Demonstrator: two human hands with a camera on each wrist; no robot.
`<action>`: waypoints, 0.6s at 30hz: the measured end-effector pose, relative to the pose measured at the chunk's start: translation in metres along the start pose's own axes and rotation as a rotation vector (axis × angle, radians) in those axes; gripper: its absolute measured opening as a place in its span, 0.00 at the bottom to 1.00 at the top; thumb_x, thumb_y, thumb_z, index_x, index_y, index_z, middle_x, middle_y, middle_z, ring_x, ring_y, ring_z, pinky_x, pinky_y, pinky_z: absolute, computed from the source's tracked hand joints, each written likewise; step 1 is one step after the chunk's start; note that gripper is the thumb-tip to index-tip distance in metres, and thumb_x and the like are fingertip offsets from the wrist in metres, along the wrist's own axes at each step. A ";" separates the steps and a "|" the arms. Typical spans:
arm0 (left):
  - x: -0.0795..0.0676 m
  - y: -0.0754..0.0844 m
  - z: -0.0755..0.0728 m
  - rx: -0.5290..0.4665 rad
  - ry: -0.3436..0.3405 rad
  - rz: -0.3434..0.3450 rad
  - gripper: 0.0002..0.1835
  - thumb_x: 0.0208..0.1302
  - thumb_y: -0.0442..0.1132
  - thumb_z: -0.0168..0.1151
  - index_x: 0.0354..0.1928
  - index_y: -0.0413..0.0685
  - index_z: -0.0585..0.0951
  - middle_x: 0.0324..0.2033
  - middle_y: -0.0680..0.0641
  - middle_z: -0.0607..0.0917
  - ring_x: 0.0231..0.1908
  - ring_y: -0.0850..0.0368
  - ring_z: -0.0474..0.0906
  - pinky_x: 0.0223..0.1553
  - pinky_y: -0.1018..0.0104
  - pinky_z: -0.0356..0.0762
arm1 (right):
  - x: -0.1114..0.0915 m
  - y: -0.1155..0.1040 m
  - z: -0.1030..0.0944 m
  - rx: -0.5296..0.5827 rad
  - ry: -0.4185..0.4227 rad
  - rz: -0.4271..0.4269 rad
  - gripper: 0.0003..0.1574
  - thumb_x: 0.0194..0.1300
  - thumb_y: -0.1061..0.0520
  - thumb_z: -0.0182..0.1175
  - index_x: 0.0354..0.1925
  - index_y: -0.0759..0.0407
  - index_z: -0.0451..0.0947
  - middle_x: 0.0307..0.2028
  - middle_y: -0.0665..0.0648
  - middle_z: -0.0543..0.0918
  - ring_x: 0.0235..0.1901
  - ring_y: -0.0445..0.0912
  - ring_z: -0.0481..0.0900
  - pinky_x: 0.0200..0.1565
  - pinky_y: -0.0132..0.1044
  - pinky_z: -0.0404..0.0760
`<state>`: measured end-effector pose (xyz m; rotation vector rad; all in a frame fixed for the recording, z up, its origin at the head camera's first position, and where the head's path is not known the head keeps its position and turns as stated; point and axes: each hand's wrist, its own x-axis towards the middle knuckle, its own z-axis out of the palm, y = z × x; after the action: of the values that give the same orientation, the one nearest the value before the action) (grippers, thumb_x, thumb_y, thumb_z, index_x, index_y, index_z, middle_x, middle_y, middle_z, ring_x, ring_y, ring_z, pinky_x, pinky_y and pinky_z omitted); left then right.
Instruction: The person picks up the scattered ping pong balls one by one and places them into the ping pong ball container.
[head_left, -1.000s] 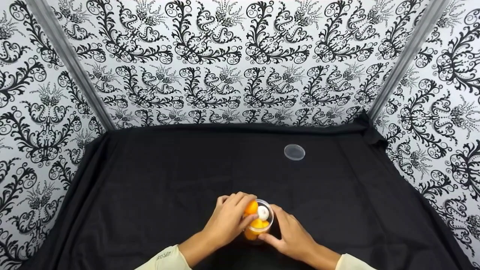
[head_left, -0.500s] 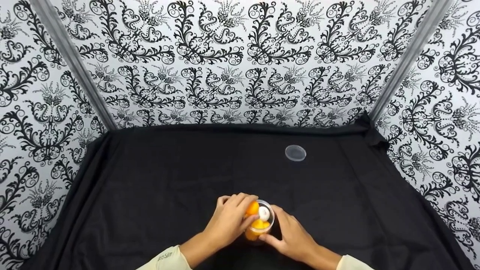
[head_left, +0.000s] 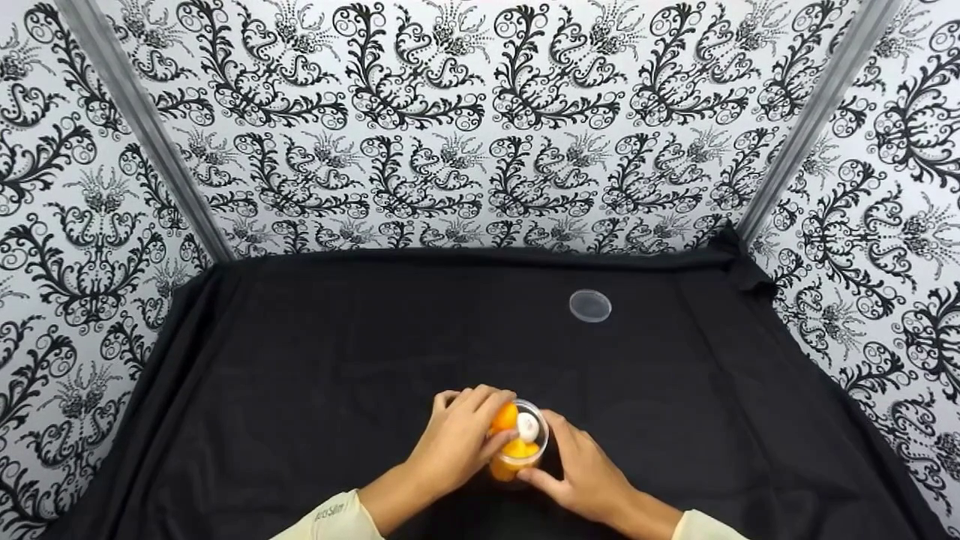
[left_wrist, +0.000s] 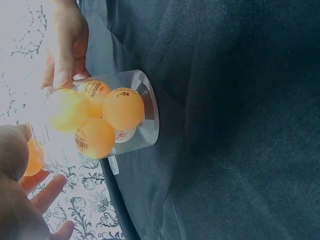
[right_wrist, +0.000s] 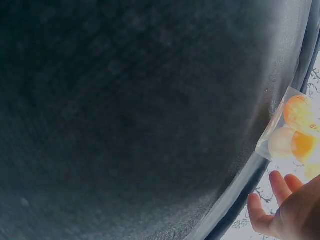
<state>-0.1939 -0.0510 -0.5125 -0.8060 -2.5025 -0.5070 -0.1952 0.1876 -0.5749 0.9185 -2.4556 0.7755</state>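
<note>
A clear plastic jar [left_wrist: 153,107] stands upright on the black cloth, filled with several orange table tennis balls [left_wrist: 123,108] and white ones. My right hand [head_left: 589,472] grips the jar's side near the top, thumb in front and fingers behind. At the mouth, my left hand [head_left: 454,439] pinches an orange ball [head_left: 505,416] between thumb and fingers, right at the rim. A white ball [head_left: 527,427] shows inside the opening. The left wrist view has the pinched ball partly hidden by the left hand. Only part of the jar enters the right wrist view, beside the right fingers [right_wrist: 280,187].
A round clear lid [head_left: 590,306] lies flat on the black cloth [head_left: 360,337], beyond the jar and to the right. White panels [head_left: 427,172] with black scrollwork enclose the table at the back and both sides. Folds of cloth bunch up at the back right corner.
</note>
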 end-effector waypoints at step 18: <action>0.003 0.001 0.001 0.021 0.016 0.008 0.25 0.67 0.57 0.65 0.62 0.58 0.77 0.52 0.56 0.83 0.53 0.60 0.81 0.53 0.47 0.75 | 0.001 0.002 0.000 0.005 0.024 -0.019 0.48 0.59 0.35 0.71 0.68 0.55 0.68 0.54 0.52 0.84 0.47 0.46 0.86 0.46 0.45 0.85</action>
<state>-0.1953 -0.0484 -0.5112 -0.8011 -2.4852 -0.4821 -0.1976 0.1882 -0.5748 0.9277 -2.4218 0.7828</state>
